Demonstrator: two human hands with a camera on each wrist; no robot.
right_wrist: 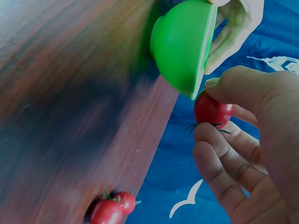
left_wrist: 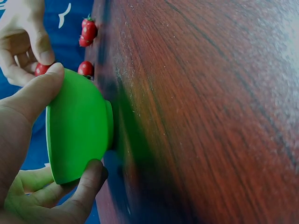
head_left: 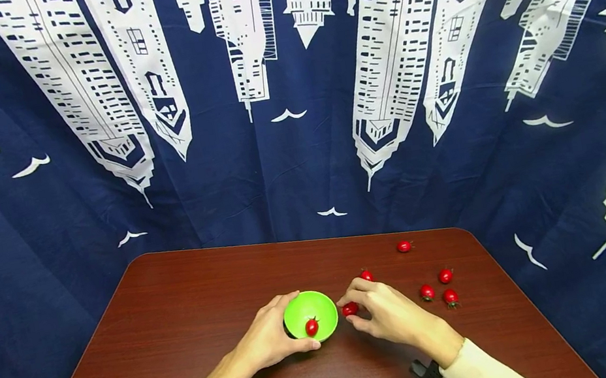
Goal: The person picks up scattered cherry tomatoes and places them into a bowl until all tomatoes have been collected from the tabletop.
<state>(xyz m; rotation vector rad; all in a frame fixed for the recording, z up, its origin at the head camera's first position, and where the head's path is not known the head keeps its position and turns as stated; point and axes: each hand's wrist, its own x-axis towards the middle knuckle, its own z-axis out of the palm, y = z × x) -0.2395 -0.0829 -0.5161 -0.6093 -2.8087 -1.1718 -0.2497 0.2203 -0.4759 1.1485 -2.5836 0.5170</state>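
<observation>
My left hand (head_left: 272,334) grips a small green bowl (left_wrist: 77,126), thumb on the near side of its rim and fingers round the far side. One cherry tomato (head_left: 312,327) with a green stem lies inside the bowl. Just right of the rim, my right hand (head_left: 385,315) pinches another cherry tomato (right_wrist: 212,110) between thumb and fingertips, its green calyx showing. In the right wrist view this tomato is close beside the bowl's rim. A further cherry tomato (head_left: 367,276) sits on the table just beyond my right hand.
The reddish-brown wooden table (head_left: 205,284) has rounded far corners. Several cherry tomatoes lie on its right side, one tomato (head_left: 404,246) near the back edge and another tomato (head_left: 450,298) nearer me. A dark blue curtain (head_left: 300,169) with white building prints hangs behind.
</observation>
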